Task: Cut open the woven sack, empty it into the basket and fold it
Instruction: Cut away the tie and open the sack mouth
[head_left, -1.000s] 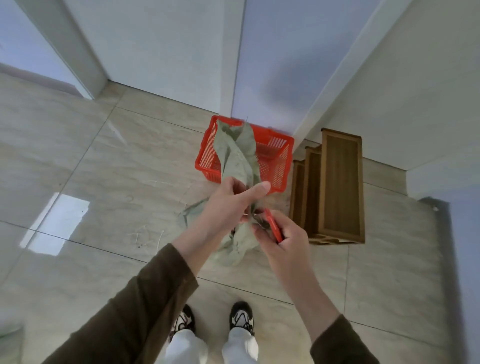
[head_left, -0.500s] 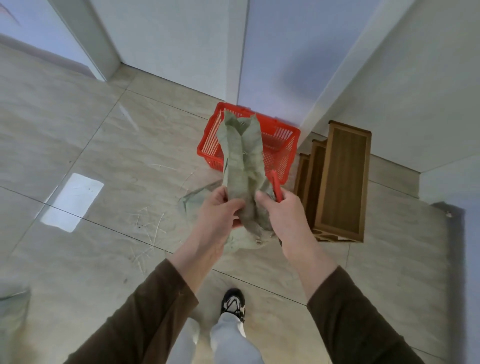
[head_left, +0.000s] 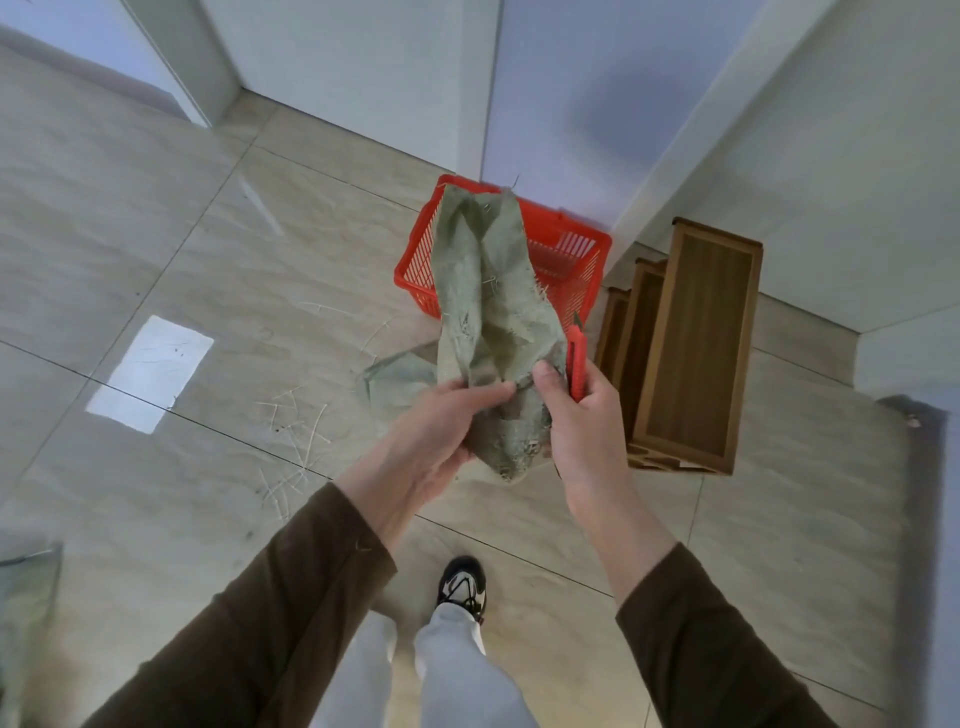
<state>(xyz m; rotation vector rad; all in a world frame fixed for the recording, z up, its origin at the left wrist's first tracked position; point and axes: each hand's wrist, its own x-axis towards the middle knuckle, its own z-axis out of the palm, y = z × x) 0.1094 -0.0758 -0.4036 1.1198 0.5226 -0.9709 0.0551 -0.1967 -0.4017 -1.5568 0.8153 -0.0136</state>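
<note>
A grey-green woven sack (head_left: 485, 306) is held up in the air, its open frayed mouth toward the red plastic basket (head_left: 571, 260) standing on the floor by the wall. My left hand (head_left: 441, 431) grips the sack's bunched lower part from the left. My right hand (head_left: 576, 415) pinches the sack from the right and also holds a red utility knife (head_left: 575, 364) against its palm, blade end up. The sack hides most of the basket's inside. A flat piece of the same green fabric (head_left: 400, 374) lies on the tiles below the sack.
A wooden stepped stand (head_left: 691, 343) sits right of the basket against the wall. Loose straw-like fibres (head_left: 291, 436) litter the tiled floor at left. Another green sack (head_left: 26, 597) shows at the left edge. My shoe (head_left: 462, 587) is below.
The sack has been lifted higher and spread wider in front of the basket. My right hand shifted from cutting at the sack to gripping it with the knife tucked upright. I stepped forward.
</note>
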